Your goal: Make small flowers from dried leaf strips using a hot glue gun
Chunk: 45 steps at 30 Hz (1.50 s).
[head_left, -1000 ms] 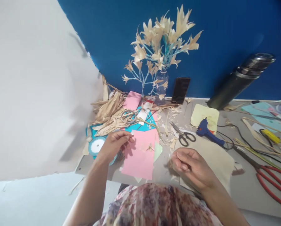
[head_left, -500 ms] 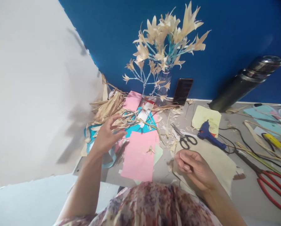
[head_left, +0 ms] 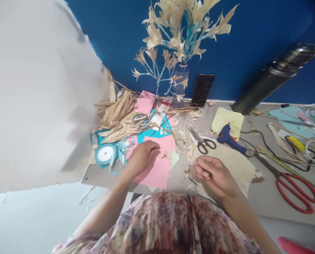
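Note:
My left hand (head_left: 144, 155) is over a sheet of pink paper (head_left: 153, 176), its fingers curled together. Whatever they may hold is hidden. Just right of its fingertips, a small dried-husk flower piece (head_left: 165, 155) lies on the paper. My right hand (head_left: 211, 173) is closed in a pinch above a cream sheet (head_left: 238, 169). What it pinches is too small or hidden to make out. A small pale scrap (head_left: 187, 171) shows by its fingertips. Behind that hand lie small black-handled scissors (head_left: 205, 144).
At left are a blue ribbon spool (head_left: 106, 153), dried husks (head_left: 117, 114) and a ring of tape (head_left: 141, 121). Husk flowers (head_left: 175, 38) stand in a clear bottle (head_left: 181, 83). A phone (head_left: 203, 90), flask (head_left: 268, 83), glue gun (head_left: 230, 139) and red-handled scissors (head_left: 296, 192) are farther right.
My left hand has moved right and down from beside the husks to over the pink paper, its spread fingers now curled. My right hand keeps its pinch. The view has shifted.

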### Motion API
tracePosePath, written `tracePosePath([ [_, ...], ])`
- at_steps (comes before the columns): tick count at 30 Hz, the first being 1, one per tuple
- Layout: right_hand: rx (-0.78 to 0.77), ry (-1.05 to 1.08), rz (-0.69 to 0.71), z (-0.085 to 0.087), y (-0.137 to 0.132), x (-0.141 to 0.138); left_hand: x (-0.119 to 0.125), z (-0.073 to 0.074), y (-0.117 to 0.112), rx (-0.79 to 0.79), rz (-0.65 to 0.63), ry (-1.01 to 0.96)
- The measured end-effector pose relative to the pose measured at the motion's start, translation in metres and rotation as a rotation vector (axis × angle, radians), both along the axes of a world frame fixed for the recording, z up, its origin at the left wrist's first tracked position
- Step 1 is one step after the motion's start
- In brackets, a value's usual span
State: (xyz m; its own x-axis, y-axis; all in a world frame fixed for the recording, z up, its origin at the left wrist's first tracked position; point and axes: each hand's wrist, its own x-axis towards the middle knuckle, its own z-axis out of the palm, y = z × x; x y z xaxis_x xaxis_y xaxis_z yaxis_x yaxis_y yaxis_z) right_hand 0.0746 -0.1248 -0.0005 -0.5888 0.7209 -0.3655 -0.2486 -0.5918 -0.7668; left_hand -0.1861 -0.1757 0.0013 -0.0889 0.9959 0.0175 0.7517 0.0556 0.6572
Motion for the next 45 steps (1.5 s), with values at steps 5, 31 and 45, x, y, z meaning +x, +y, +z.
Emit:
tracePosePath([
  [5, 0.025, -0.036, -0.034, 0.007, -0.005, 0.006, -0.001, -0.009, 0.024, -0.039, -0.313, 0.106],
  [31, 0.359, -0.155, -0.184, 0.01, 0.002, -0.033, 0.043, 0.001, 0.01, -0.181, 0.041, -1.553],
  [45, 0.717, -0.248, -0.165, 0.016, -0.005, -0.032, 0.06, -0.002, 0.004, -0.251, -0.094, -1.69],
])
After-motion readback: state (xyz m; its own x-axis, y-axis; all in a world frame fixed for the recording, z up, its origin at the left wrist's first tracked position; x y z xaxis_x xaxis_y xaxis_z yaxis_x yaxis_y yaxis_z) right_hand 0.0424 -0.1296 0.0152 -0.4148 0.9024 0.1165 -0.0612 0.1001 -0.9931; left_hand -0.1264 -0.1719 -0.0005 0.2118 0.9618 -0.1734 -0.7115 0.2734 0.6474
